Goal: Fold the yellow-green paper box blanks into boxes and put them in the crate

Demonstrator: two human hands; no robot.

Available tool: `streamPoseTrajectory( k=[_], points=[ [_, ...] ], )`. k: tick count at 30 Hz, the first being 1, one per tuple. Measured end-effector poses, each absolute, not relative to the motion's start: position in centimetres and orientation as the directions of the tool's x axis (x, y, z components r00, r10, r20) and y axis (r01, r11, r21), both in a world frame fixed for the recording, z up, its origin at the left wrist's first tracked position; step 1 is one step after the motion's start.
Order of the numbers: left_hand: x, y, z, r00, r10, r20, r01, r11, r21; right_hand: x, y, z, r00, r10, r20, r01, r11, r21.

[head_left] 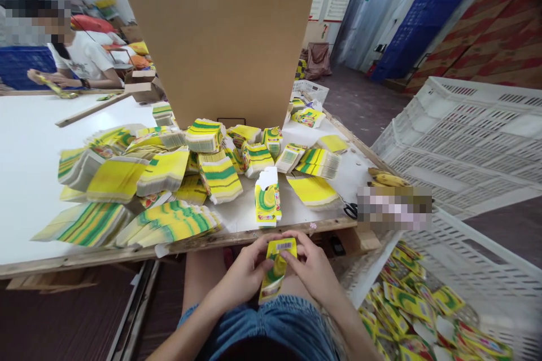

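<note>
Head view: yellow carton (274,271), apparently part-folded, pinched between left hand (239,281) and right hand (315,272) grips.

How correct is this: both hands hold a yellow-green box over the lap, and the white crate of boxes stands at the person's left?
The side is wrong: the head view shows the white crate at the person's right. The left hand and right hand hold the yellow-green box over the lap.

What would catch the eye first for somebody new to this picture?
Heaps of flat yellow-green cartons cover the white table, before a tall brown cardboard sheet. Below the table edge, the left hand and right hand grip one such carton together. More lie in a white crate at right.
</note>
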State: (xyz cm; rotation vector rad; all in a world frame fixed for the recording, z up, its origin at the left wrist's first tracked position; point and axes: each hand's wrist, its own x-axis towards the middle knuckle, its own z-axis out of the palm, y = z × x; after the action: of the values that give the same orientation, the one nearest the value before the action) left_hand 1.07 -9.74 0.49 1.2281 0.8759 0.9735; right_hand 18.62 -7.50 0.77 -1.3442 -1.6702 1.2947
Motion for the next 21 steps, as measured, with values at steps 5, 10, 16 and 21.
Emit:
streamPoseTrajectory(
  k=[5, 10, 16, 21],
  points=[
    [0.7, -9.2, 0.8, 0.315, 0.948, -0.039, -0.308, 0.14, 0.941, 18.2, -8.0, 0.1, -0.245, 0.969, -0.017, 0.461, 0.101, -0.882],
    [1.6, -9.2, 0.4, 0.282, 0.958, -0.057, -0.346, 0.158, 0.925, 18.0, -8.1, -0.2, -0.159, 0.983, 0.093, 0.285, 0.136, -0.949],
    [3.5, -9.3, 0.3, 0.234, 0.971, 0.048, -0.069, -0.032, 0.997, 21.2, -8.2, 0.8, 0.005, 0.992, 0.124, 0.269, 0.118, -0.956],
    [0.9, -5.7, -0.5, 0.183, 0.926, 0.331, 0.563, -0.375, 0.737, 30.5, -8.7, 3.1, 0.218, 0.85, 0.48, 0.882, 0.04, -0.47]
  ],
)
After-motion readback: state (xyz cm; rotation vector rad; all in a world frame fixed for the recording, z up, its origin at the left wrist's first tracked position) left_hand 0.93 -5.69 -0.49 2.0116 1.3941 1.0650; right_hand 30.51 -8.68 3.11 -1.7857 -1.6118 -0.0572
